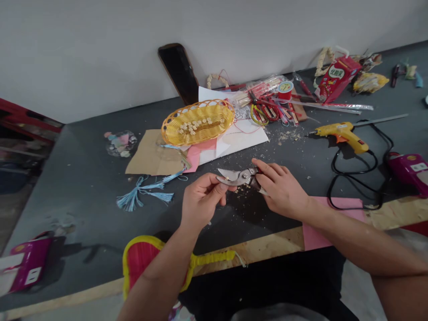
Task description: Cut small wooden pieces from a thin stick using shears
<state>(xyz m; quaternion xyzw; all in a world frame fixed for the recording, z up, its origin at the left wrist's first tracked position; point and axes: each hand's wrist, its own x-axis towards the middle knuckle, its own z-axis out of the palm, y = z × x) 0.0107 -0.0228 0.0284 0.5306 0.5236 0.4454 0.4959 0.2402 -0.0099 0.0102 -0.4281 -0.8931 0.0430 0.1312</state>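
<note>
My right hand [284,187] is wrapped round the handles of a pair of pruning shears [241,176], whose metal jaws point left and stand apart. My left hand [204,196] is at the tip of the jaws, thumb and fingers pinched together. A tiny pale piece [228,179] shows between the blades by the left fingertips; its kind is too small to make out. Beyond the hands, a yellow woven basket [200,108] holds several small pale pieces [192,128]. Pale crumbs [245,192] are scattered on the dark table below the shears.
A yellow glue gun [347,133] with a black cord lies right. Blue tassels [133,196] rest left, near brown paper [147,156]. A phone [179,71] leans on the wall. A red drink carton [339,78] stands behind. A red-and-yellow fan-shaped item [142,254] overhangs the front edge.
</note>
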